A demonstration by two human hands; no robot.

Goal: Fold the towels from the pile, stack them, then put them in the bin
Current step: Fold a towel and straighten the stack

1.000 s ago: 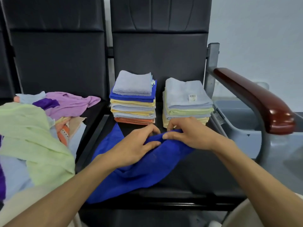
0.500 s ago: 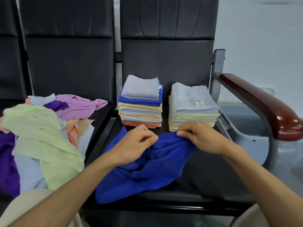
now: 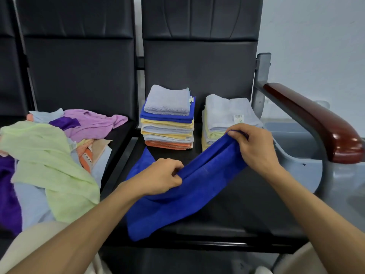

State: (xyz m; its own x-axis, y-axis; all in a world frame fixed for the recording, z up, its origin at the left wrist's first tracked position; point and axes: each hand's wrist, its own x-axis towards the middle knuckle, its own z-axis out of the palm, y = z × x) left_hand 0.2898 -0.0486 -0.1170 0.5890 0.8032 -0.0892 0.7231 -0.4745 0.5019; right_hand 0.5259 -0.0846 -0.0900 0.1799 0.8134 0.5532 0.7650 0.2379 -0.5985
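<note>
While two hands (image 3: 160,177) (image 3: 254,149) grip one towel (image 3: 177,210), two stacks (image 3: 167,123) (image 3: 223,115) stand.

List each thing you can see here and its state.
blue towel: unfolded, stretched between both hands
left hand: grips the towel's edge
right hand: grips the towel's edge
left stack: folded, tidy
right stack: folded, tidy
towel pile: unfolded, heaped on next seat

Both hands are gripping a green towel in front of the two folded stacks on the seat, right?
Not quite. The head view shows the towel gripped by the left hand and right hand is blue; the green towel lies loose on the next seat. The rest is right.
</note>
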